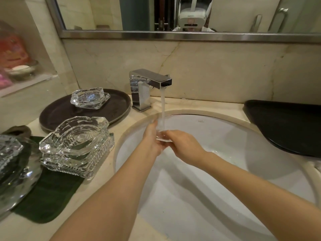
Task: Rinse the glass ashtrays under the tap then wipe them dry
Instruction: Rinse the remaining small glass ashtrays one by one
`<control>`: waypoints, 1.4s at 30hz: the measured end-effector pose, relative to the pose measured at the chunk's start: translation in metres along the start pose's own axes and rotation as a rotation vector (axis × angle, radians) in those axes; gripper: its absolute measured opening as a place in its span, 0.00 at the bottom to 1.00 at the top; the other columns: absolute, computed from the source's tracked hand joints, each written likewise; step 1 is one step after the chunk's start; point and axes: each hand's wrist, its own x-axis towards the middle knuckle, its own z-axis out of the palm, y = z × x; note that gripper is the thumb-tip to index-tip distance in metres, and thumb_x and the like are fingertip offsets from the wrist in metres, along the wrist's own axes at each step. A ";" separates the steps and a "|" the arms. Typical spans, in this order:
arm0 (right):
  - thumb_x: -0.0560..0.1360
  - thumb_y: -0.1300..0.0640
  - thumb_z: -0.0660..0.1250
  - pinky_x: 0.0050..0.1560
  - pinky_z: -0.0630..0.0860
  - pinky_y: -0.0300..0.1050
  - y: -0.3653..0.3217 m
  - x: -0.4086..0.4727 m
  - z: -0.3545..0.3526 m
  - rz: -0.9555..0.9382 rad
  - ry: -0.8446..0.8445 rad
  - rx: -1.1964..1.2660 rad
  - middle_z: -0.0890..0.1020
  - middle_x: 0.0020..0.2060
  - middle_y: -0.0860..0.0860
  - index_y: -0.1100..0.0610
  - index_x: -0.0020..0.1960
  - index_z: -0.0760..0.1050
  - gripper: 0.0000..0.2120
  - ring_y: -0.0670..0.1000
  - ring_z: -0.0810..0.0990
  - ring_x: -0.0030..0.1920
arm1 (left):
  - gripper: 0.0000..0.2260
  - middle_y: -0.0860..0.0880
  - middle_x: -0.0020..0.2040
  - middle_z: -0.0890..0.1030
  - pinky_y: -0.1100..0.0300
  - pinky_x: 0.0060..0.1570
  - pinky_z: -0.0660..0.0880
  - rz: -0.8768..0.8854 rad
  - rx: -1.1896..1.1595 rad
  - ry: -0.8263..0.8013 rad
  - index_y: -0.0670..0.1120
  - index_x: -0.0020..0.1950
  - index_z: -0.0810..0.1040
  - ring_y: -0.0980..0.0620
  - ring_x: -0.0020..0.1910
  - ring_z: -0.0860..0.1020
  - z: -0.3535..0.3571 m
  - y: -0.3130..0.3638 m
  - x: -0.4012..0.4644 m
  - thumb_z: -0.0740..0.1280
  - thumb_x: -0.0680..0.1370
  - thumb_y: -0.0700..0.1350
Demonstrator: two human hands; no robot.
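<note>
Water runs from the chrome tap (149,84) into the white sink (234,136). Under the stream, my left hand (152,138) and my right hand (182,145) hold a clear glass ashtray (162,137) between them; most of it is hidden by my fingers and the water. A stack of glass ashtrays (76,145) stands on the counter left of the sink, partly on a dark green cloth (50,193). Another glass ashtray (89,98) sits on a round dark tray (57,113) beside the tap.
More glassware (12,164) lies at the far left edge on the cloth. A black tray (286,127) overhangs the sink's right rim. A mirror (173,14) hangs above the marble backsplash, and a wall niche (19,66) with a soap dish is at the left.
</note>
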 end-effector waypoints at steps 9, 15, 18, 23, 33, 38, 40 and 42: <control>0.81 0.49 0.54 0.72 0.52 0.46 0.010 -0.002 0.000 0.281 -0.018 0.048 0.55 0.76 0.51 0.55 0.75 0.58 0.24 0.50 0.52 0.76 | 0.15 0.42 0.46 0.78 0.59 0.30 0.74 0.157 -0.007 0.083 0.38 0.65 0.71 0.48 0.40 0.77 0.001 -0.001 -0.004 0.61 0.81 0.42; 0.78 0.66 0.60 0.50 0.79 0.46 0.019 0.010 -0.001 0.869 0.082 1.286 0.76 0.57 0.58 0.60 0.69 0.62 0.21 0.53 0.79 0.50 | 0.10 0.45 0.38 0.76 0.65 0.24 0.73 0.178 0.052 0.104 0.42 0.59 0.74 0.52 0.29 0.76 0.002 0.000 0.001 0.59 0.80 0.36; 0.77 0.72 0.57 0.42 0.76 0.48 0.021 0.011 -0.005 0.851 0.107 1.302 0.78 0.42 0.55 0.64 0.59 0.71 0.12 0.51 0.77 0.35 | 0.08 0.48 0.39 0.76 0.64 0.27 0.71 0.202 0.131 0.114 0.42 0.53 0.74 0.52 0.33 0.76 0.005 -0.003 0.003 0.57 0.80 0.34; 0.78 0.60 0.63 0.41 0.77 0.49 0.023 0.017 -0.003 0.901 0.257 1.170 0.81 0.40 0.54 0.60 0.55 0.75 0.07 0.52 0.79 0.36 | 0.07 0.48 0.38 0.78 0.59 0.33 0.72 0.316 0.272 0.155 0.41 0.57 0.75 0.53 0.32 0.77 0.005 -0.005 0.004 0.62 0.80 0.40; 0.77 0.71 0.58 0.33 0.79 0.40 0.031 0.017 -0.023 0.780 0.093 1.551 0.80 0.45 0.55 0.62 0.56 0.72 0.11 0.51 0.82 0.38 | 0.10 0.50 0.40 0.79 0.61 0.34 0.65 0.374 0.303 0.130 0.44 0.52 0.77 0.55 0.34 0.73 0.006 0.001 0.001 0.57 0.82 0.44; 0.76 0.71 0.61 0.40 0.77 0.48 0.024 0.017 -0.011 0.786 0.099 1.575 0.79 0.46 0.52 0.58 0.61 0.74 0.17 0.53 0.80 0.42 | 0.10 0.49 0.36 0.71 0.63 0.32 0.65 0.351 0.465 0.241 0.42 0.44 0.75 0.54 0.31 0.67 0.000 0.008 0.005 0.56 0.80 0.36; 0.75 0.72 0.61 0.36 0.75 0.46 0.020 0.016 -0.009 0.806 0.142 1.458 0.79 0.43 0.52 0.59 0.60 0.75 0.17 0.50 0.80 0.36 | 0.08 0.49 0.37 0.72 0.64 0.32 0.66 0.363 0.589 0.231 0.41 0.53 0.73 0.55 0.33 0.69 -0.002 0.005 0.008 0.55 0.79 0.34; 0.74 0.72 0.62 0.31 0.74 0.42 0.016 0.015 -0.010 0.845 0.192 1.326 0.78 0.41 0.53 0.60 0.59 0.74 0.15 0.47 0.79 0.31 | 0.13 0.46 0.42 0.76 0.63 0.33 0.69 0.383 0.676 0.218 0.38 0.61 0.72 0.52 0.36 0.74 -0.003 0.000 0.009 0.58 0.78 0.33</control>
